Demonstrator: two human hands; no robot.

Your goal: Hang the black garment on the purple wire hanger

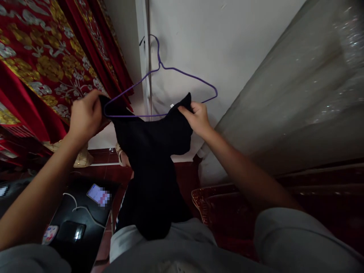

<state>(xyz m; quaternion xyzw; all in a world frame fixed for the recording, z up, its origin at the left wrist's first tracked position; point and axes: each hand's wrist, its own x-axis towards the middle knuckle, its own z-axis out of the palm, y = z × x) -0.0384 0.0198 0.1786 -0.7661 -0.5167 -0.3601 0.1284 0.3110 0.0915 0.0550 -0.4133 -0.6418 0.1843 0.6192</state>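
Observation:
A black garment [153,159] hangs down in front of me from a purple wire hanger [182,72], whose hook rests on a fitting on the white wall. My left hand [83,115] is closed on the garment's left upper corner at the hanger's left end. My right hand [197,117] pinches the garment's right upper edge just below the hanger's bottom wire. The cloth's lower end falls onto my grey-clad lap.
A red curtain with gold flowers [42,57] hangs at the left. A sheer grey curtain [298,94] covers the right. Below left, a black surface [71,216] holds a lit phone [98,194], a white cable and small items. A red woven basket [210,204] stands by my right knee.

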